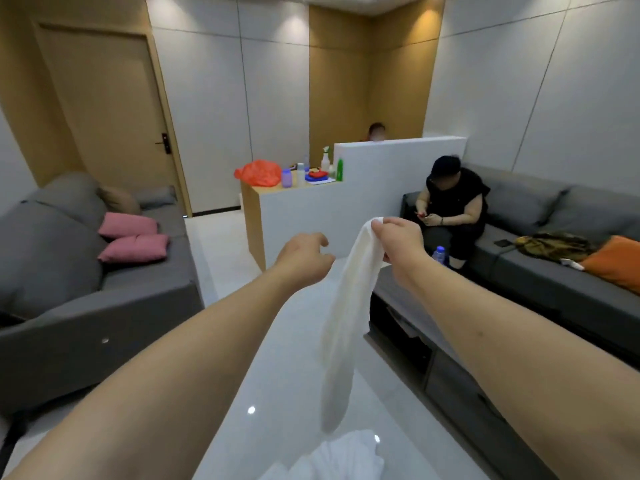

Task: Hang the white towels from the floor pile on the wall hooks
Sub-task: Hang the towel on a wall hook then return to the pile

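**One towel up, no hook in sight**

The right hand [398,242] pinches one white towel [346,317] by its top edge; the cloth hangs with its long axis vertical, trailing toward 6 o'clock. The left hand [304,256], at 9 o'clock of the towel and near it, holds nothing, its fingers loosely curled. The floor pile [332,459] lies at 6 o'clock; its count is unclear. No wall hooks show, so turning likely comes next.
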### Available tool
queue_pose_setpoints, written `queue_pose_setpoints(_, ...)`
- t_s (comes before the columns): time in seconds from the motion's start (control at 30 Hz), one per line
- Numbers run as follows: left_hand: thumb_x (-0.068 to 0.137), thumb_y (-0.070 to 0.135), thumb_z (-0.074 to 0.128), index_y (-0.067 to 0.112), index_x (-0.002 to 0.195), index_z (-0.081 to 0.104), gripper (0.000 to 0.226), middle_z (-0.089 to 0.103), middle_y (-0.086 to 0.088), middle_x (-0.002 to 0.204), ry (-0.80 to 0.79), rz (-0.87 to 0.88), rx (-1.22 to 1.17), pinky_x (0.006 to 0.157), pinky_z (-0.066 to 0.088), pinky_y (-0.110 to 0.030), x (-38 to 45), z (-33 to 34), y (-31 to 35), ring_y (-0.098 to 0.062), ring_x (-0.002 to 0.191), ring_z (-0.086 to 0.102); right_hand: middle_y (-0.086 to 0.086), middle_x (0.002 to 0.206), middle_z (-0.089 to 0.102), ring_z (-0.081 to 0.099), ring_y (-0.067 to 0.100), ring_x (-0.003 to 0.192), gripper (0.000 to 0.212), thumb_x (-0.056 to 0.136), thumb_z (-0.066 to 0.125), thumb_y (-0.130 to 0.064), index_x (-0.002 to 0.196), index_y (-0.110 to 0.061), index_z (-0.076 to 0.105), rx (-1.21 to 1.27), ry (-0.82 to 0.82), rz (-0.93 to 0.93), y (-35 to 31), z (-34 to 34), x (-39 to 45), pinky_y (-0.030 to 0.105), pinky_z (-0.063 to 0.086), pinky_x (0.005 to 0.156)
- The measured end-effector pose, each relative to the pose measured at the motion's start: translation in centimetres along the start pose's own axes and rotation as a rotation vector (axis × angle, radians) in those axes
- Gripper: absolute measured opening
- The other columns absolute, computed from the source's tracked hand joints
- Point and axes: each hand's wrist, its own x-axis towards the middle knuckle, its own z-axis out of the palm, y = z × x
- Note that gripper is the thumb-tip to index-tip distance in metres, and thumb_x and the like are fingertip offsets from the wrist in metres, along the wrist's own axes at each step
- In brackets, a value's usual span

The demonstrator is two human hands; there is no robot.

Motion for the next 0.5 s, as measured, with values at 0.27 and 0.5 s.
queue_pose_setpoints(0.27,0.096,0.037,0.058,0.022,0.134,0.054,0.042,0.057,-0.005,0.133,-0.02,0.174,0.032,0.092,0.047,-0.034,0.0,1.9,12.5,-0.023,0.118,0.054,0.006,0.101,0.068,0.062,0.023,0.102,0.016,0.094,0.061,-0.021,0.102,-0.012,0.072,0.035,0.11,-0.074,-3.3,-11.9,-1.1,0.04,0.052,0.095)
queue_pose_setpoints(0.5,0.093,0.033,0.059,0.02,0.118,0.062,0.028,0.062,-0.006,0.121,-0.039,0.352,0.021,0.094,0.05,-0.04,-1.8,6.6,27.1,-0.026,0.111,0.056,0.013,0.104,0.069,0.064,0.032,0.102,0.015,0.095,0.061,-0.025,0.096,-0.015,0.073,0.03,0.191,-0.105,-3.7,-25.8,-1.4,0.048,0.054,0.094)
